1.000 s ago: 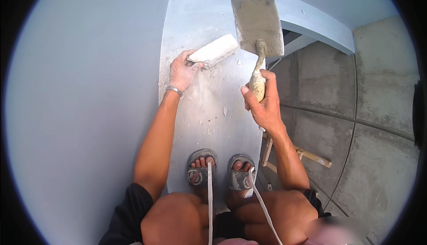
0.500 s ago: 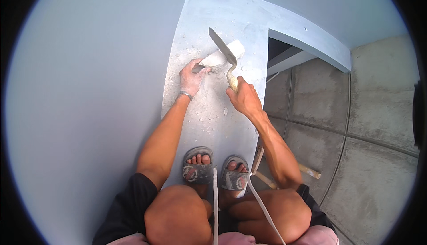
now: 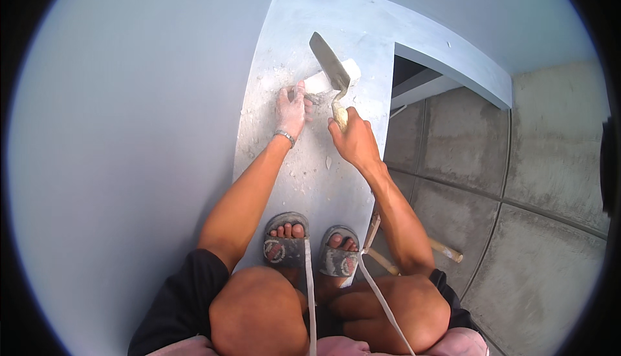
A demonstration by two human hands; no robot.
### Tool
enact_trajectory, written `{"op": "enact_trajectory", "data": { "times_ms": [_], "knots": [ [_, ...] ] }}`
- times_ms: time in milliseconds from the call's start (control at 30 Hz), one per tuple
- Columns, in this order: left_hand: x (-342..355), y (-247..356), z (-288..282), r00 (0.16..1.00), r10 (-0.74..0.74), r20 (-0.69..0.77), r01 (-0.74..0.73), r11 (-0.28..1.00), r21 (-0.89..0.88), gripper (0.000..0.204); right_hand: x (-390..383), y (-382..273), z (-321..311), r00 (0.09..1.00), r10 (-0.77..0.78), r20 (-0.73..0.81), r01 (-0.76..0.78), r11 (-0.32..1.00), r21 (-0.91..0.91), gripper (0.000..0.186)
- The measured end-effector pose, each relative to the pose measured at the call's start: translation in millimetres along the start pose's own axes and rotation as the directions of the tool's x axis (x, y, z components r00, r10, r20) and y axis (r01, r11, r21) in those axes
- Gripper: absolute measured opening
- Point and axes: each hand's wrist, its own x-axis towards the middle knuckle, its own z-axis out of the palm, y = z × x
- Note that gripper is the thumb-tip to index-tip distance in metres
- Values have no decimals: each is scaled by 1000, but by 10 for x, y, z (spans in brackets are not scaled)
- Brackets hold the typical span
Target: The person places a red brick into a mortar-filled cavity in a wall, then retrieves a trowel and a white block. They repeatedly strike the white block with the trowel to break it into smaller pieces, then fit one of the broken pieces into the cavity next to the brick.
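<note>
In my right hand [image 3: 356, 137] is a trowel [image 3: 330, 64], its pale handle in my closed fingers and its metal blade pointing up and to the left. Under the blade, a white rectangular block [image 3: 317, 83] lies at a slant on the pale ledge, partly covered by the trowel. My left hand [image 3: 293, 110], dusted white, is at the block's near left end with fingers parted. Whether its fingertips press against the block is hard to make out. Grey rubble lies just below that end.
White crumbs and dust lie over the narrow pale ledge [image 3: 294, 191], where my sandalled feet stand. A plain wall [image 3: 142, 110] rises along the left. To the right the ledge drops to a grey tiled floor [image 3: 543, 162]. Wooden poles [image 3: 446, 250] show below the right edge.
My left hand has turned and shifted slightly right and down, its fingers loosening from around the block's end. The trowel has moved slightly right and its blade is turned flatter toward view.
</note>
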Motion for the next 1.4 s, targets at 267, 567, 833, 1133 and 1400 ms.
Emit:
{"op": "enact_trajectory", "data": {
  "times_ms": [267,567,833,1133,1400],
  "knots": [
    [-75,-53,18,999,50,19,-47,985,-164,62,-164,-676,-579,649,-396,-650,693,660,290,28],
    [35,-186,25,993,112,-33,-116,979,-167,55,179,-289,-133,1000,-25,-7,24,995,-94,41],
    [-85,-89,110,998,61,-18,-63,983,-172,60,-69,-551,-379,880,-232,-414,369,883,290,33],
    [57,-171,84,991,95,-92,-107,985,-137,55,326,-300,-207,970,107,219,-112,994,11,52],
    [5,-109,210,978,206,-16,-206,979,1,53,143,307,39,996,32,79,-52,963,266,44]
  ]
}}
